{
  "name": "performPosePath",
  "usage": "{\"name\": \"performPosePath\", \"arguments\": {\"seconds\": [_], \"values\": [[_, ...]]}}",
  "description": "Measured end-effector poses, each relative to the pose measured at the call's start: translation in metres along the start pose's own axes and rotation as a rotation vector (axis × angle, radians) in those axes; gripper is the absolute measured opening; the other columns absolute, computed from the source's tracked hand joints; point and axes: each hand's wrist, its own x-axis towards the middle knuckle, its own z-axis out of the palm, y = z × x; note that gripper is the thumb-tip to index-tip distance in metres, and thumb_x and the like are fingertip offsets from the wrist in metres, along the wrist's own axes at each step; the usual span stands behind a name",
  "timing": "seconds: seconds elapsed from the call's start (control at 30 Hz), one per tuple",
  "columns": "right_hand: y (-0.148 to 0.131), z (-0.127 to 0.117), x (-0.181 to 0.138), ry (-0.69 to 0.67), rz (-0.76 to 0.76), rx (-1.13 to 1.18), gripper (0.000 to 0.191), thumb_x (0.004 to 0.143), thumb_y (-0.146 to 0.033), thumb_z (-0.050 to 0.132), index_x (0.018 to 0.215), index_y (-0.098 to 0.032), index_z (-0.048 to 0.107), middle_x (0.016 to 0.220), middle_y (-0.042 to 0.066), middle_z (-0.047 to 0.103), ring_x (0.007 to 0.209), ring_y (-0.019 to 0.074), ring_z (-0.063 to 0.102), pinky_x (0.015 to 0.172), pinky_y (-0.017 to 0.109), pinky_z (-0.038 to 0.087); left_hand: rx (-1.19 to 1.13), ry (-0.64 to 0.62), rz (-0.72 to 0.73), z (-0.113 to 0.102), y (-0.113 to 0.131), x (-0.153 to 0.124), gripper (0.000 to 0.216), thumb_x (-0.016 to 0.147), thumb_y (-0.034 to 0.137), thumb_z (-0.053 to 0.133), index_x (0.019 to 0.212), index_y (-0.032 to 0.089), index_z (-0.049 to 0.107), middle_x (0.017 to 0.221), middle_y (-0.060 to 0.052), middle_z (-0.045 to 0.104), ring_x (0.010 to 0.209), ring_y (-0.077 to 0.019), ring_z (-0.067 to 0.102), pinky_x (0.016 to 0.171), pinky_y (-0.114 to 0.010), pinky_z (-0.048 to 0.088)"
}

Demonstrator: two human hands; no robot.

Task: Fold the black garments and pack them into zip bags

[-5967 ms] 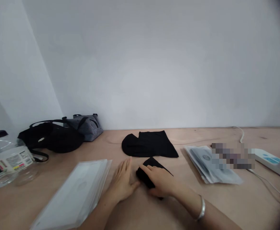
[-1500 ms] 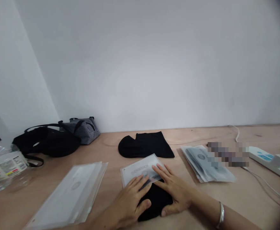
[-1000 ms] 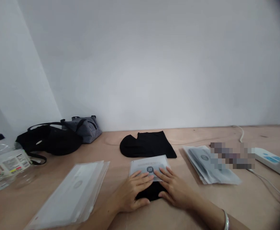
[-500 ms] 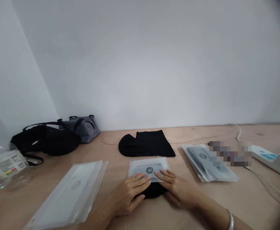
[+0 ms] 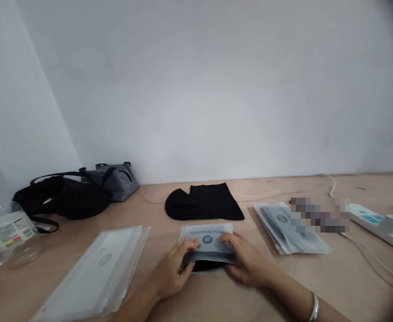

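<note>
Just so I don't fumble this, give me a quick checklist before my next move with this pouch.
Left hand and right hand both on the pouch: ok.
Printed side of the pouch facing up: ok.
Black cloth fully covered by the pouch: not ok, it shows below the pouch's lower edge.
Pouch sealed: cannot tell.
Black garment apart from the pouch: ok.
Stack of clear bags apart from the left hand: ok.

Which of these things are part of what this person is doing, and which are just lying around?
Probably part of the work: left hand, right hand, printed pouch they hold, folded black cloth beneath it, black hooded garment, stack of clear pouches, filled pouches.

Probably just lying about: plastic bottle, black bag, striped bag, power strip.
</note>
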Motion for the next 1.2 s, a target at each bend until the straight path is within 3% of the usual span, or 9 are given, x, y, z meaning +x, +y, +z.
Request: {"name": "performPosePath", "arguments": {"seconds": [0.13, 0.23, 0.37, 0.43, 0.63, 0.73, 0.83, 1.0, 1.2], "values": [[0.008, 0.0, 0.0, -0.099, 0.059, 0.023, 0.064, 0.072, -0.028, 0.053, 0.131, -0.017, 0.03, 0.133, 0.013, 0.037, 0.125, 0.0243, 0.029, 0.101, 0.042, 0.025, 0.039, 0.072, -0.133, 0.011, -0.008, 0.004, 0.037, 0.08, 0.011, 0.041, 0.113, 0.028, 0.047, 0.11, 0.0, 0.06, 0.1, -0.0171, 0.057, 0.088, -0.033, 0.045], [0.009, -0.003, 0.0, -0.105, 0.066, 0.014, 0.059, 0.075, -0.03, 0.051, 0.13, -0.019, 0.033, 0.133, 0.012, 0.036, 0.122, 0.023, 0.032, 0.1, 0.04, 0.027, 0.087, 0.117, -0.164, 0.009, -0.009, 0.004, 0.038, 0.078, 0.017, 0.047, 0.114, 0.028, 0.047, 0.114, -0.002, 0.058, 0.105, -0.0198, 0.054, 0.091, -0.037, 0.043], [-0.005, -0.003, 0.009, -0.019, -0.028, -0.136, 0.053, 0.073, -0.038, 0.055, 0.122, -0.022, 0.043, 0.122, 0.01, 0.046, 0.114, 0.0254, 0.038, 0.099, 0.047, 0.019, 0.114, -0.069, -0.043, -0.021, -0.007, -0.007, 0.071, 0.066, 0.021, 0.062, 0.13, 0.027, 0.032, 0.136, -0.005, 0.037, 0.122, -0.0262, 0.035, 0.1, -0.044, 0.032], [-0.02, 0.004, 0.019, 0.035, -0.08, -0.201, 0.047, 0.071, -0.039, 0.057, 0.114, -0.023, 0.049, 0.111, 0.009, 0.051, 0.103, 0.0246, 0.044, 0.094, 0.047, 0.024, 0.145, -0.114, -0.035, -0.036, -0.01, -0.015, 0.074, 0.064, 0.015, 0.059, 0.131, 0.028, 0.031, 0.136, -0.005, 0.037, 0.122, -0.0259, 0.035, 0.099, -0.043, 0.033], [-0.063, 0.054, 0.063, 0.067, -0.239, -0.402, 0.027, 0.074, -0.039, 0.055, 0.09, -0.018, 0.057, 0.086, 0.007, 0.057, 0.083, 0.0232, 0.046, 0.075, 0.042, 0.033, 0.24, -0.072, 0.016, -0.041, -0.023, -0.018, 0.034, 0.069, 0.007, 0.046, 0.097, 0.023, 0.057, 0.101, -0.002, 0.061, 0.091, -0.0181, 0.058, 0.08, -0.029, 0.047], [-0.072, 0.079, 0.08, 0.095, -0.285, -0.462, 0.014, 0.081, -0.025, 0.047, 0.081, -0.016, 0.057, 0.081, 0.007, 0.058, 0.075, 0.0208, 0.046, 0.068, 0.038, 0.033, 0.289, -0.074, 0.038, -0.034, -0.022, -0.014, 0.023, 0.07, 0.006, 0.04, 0.07, 0.019, 0.058, 0.072, -0.002, 0.061, 0.065, -0.015, 0.059, 0.06, -0.024, 0.048], [-0.074, 0.087, 0.085, 0.115, -0.316, -0.494, 0.014, 0.083, -0.017, 0.043, 0.08, -0.016, 0.057, 0.081, 0.006, 0.059, 0.073, 0.0195, 0.046, 0.067, 0.038, 0.032, 0.311, -0.065, 0.038, -0.032, -0.021, -0.014, 0.022, 0.071, 0.007, 0.038, 0.062, 0.018, 0.055, 0.063, -0.002, 0.057, 0.056, -0.0138, 0.056, 0.053, -0.022, 0.045], [-0.057, 0.064, 0.061, 0.132, -0.341, -0.576, 0.01, 0.083, -0.018, 0.046, 0.077, -0.018, 0.055, 0.073, 0.003, 0.056, 0.072, 0.0182, 0.044, 0.077, 0.04, 0.028, 0.251, -0.03, 0.053, -0.038, -0.021, -0.017, 0.023, 0.079, 0.013, 0.039, 0.07, 0.02, 0.059, 0.075, -0.002, 0.061, 0.069, -0.014, 0.06, 0.063, -0.021, 0.046], [-0.003, 0.027, -0.006, 0.164, -0.231, -0.532, 0.014, 0.079, -0.014, 0.047, 0.066, -0.019, 0.05, 0.07, 0.001, 0.052, 0.072, 0.0166, 0.042, 0.081, 0.04, 0.026, 0.187, -0.048, -0.011, -0.039, -0.016, -0.012, 0.027, 0.083, 0.017, 0.039, 0.062, 0.021, 0.056, 0.075, -0.001, 0.061, 0.07, -0.0139, 0.061, 0.064, -0.022, 0.046]]}}
